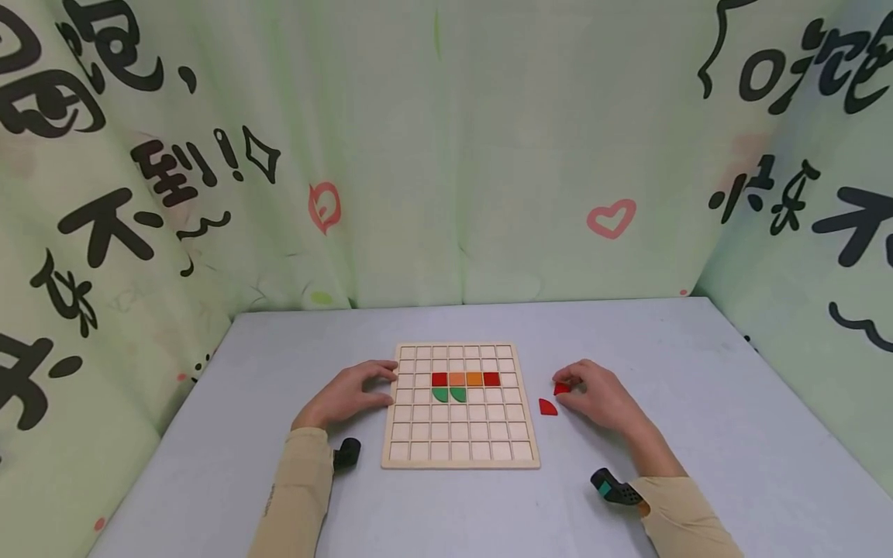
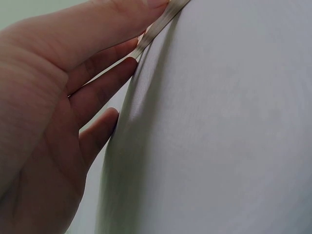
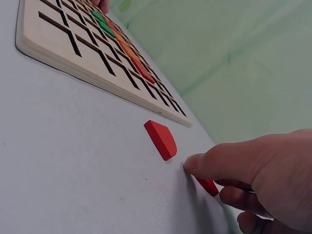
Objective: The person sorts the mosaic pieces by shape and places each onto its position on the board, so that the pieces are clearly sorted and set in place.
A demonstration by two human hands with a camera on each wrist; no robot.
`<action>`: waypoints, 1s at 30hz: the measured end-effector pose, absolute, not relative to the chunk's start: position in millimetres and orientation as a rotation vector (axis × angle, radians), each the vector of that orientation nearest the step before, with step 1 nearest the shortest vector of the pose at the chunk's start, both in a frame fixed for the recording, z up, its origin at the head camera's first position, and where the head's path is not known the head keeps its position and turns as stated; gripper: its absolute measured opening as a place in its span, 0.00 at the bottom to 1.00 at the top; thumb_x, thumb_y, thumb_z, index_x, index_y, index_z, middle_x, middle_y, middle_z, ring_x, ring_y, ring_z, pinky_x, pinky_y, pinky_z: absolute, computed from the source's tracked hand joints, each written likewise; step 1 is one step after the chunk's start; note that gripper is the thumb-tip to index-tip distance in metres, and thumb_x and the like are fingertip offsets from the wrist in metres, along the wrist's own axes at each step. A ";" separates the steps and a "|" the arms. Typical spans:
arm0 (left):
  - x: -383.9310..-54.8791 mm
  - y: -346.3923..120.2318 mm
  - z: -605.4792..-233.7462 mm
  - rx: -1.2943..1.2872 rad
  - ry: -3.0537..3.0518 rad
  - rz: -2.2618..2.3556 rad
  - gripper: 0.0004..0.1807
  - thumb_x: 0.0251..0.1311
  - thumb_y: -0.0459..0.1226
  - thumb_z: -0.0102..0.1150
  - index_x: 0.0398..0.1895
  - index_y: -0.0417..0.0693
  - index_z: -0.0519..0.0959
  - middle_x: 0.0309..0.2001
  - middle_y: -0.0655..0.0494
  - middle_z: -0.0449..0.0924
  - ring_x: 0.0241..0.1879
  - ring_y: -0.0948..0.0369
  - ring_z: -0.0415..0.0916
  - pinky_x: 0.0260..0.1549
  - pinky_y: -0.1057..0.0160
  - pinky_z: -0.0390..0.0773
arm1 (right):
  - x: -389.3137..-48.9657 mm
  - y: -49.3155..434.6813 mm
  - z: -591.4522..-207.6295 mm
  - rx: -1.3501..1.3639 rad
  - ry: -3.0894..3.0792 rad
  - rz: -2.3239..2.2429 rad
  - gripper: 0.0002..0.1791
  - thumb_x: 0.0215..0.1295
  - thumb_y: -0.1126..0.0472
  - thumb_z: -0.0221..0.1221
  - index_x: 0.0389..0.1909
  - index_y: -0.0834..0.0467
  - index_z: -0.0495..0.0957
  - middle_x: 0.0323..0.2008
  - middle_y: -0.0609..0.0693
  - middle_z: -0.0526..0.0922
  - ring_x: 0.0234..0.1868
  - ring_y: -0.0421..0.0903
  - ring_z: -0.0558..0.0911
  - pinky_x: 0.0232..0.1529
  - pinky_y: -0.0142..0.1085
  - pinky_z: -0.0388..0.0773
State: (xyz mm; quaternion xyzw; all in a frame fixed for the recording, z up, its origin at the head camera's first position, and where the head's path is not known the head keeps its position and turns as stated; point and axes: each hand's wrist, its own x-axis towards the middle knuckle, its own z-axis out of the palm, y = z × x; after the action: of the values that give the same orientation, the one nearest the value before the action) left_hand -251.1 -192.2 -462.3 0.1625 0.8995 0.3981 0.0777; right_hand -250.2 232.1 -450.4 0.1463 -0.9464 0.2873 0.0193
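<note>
A square wooden grid board (image 1: 460,463) lies on the table. One of its rows holds two red squares with two orange squares between them; below the left part sit two green quarter-circle pieces (image 1: 457,394). My left hand (image 1: 354,394) rests at the board's left edge, thumb and fingertips touching it, fingers fairly straight. Right of the board, my right hand (image 1: 598,397) pinches a red piece (image 3: 208,186) between thumb and fingers, low over the table; the hand covers much of the piece. A loose red quarter-circle piece (image 1: 548,408) lies between that hand and the board.
A white cloth covers the table (image 1: 279,496). Pale green curtains (image 1: 523,155) with dark lettering and pink hearts hang behind it and at both sides. Dark wrist cameras, such as the left one (image 1: 346,455), stick out from each tan sleeve.
</note>
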 end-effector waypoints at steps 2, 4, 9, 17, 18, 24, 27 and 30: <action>-250.9 -192.2 -461.9 0.487 2.694 1.196 0.18 0.55 0.38 0.71 0.50 0.52 0.81 0.66 0.60 0.71 0.69 0.55 0.61 0.68 0.52 0.63 | -250.8 233.1 -449.8 0.463 -2.956 0.876 0.14 0.58 0.66 0.66 0.46 0.62 0.81 0.43 0.55 0.80 0.43 0.52 0.78 0.48 0.50 0.78; -250.6 -192.3 -461.2 0.507 2.696 1.200 0.18 0.55 0.38 0.71 0.50 0.51 0.81 0.66 0.58 0.71 0.69 0.54 0.62 0.68 0.51 0.63 | -250.9 233.6 -449.5 0.462 -2.975 0.855 0.14 0.58 0.65 0.66 0.46 0.63 0.81 0.43 0.55 0.80 0.43 0.52 0.77 0.48 0.50 0.78; -250.2 -191.6 -460.8 0.518 2.699 1.196 0.19 0.55 0.39 0.71 0.50 0.50 0.81 0.66 0.57 0.71 0.69 0.53 0.62 0.68 0.51 0.62 | -250.3 233.3 -449.8 0.441 -2.997 0.838 0.13 0.59 0.66 0.66 0.45 0.63 0.82 0.39 0.53 0.80 0.39 0.49 0.75 0.44 0.46 0.78; -249.4 -191.0 -461.3 0.507 2.703 1.192 0.19 0.55 0.38 0.71 0.50 0.49 0.81 0.66 0.57 0.71 0.70 0.53 0.61 0.68 0.51 0.62 | -249.8 230.0 -450.7 0.403 -3.010 0.852 0.18 0.59 0.63 0.67 0.49 0.64 0.81 0.41 0.55 0.80 0.39 0.49 0.74 0.43 0.44 0.78; -249.3 -191.0 -461.4 0.506 2.704 1.190 0.19 0.55 0.38 0.71 0.50 0.49 0.81 0.66 0.57 0.71 0.70 0.53 0.61 0.68 0.51 0.62 | -249.8 229.7 -451.1 0.397 -3.009 0.853 0.17 0.59 0.63 0.67 0.49 0.64 0.81 0.40 0.55 0.80 0.39 0.49 0.74 0.42 0.43 0.78; -249.3 -191.3 -460.3 0.527 2.705 1.182 0.19 0.55 0.38 0.71 0.51 0.48 0.81 0.66 0.56 0.71 0.69 0.53 0.61 0.68 0.51 0.62 | -249.1 228.7 -452.4 0.448 -2.961 0.851 0.13 0.59 0.65 0.66 0.45 0.62 0.83 0.40 0.54 0.79 0.38 0.49 0.74 0.40 0.42 0.77; -249.4 -192.1 -459.6 0.539 2.707 1.184 0.19 0.55 0.38 0.71 0.51 0.48 0.81 0.66 0.57 0.71 0.69 0.53 0.62 0.68 0.51 0.62 | -248.7 228.2 -453.2 0.461 -2.938 0.840 0.14 0.59 0.66 0.66 0.47 0.63 0.83 0.42 0.56 0.80 0.39 0.49 0.75 0.43 0.46 0.79; -249.1 -192.7 -459.5 0.542 2.704 1.187 0.19 0.55 0.38 0.71 0.51 0.49 0.81 0.66 0.58 0.71 0.69 0.54 0.62 0.68 0.51 0.63 | -248.9 227.2 -453.4 0.457 -2.933 0.819 0.15 0.58 0.66 0.66 0.47 0.64 0.82 0.42 0.57 0.80 0.40 0.49 0.76 0.44 0.48 0.80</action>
State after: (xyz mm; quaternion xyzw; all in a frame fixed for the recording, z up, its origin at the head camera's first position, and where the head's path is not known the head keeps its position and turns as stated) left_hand -249.1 -192.7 -459.5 0.1800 0.8984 0.3945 0.0697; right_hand -248.9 227.2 -453.4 0.1485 -0.9520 0.2658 0.0312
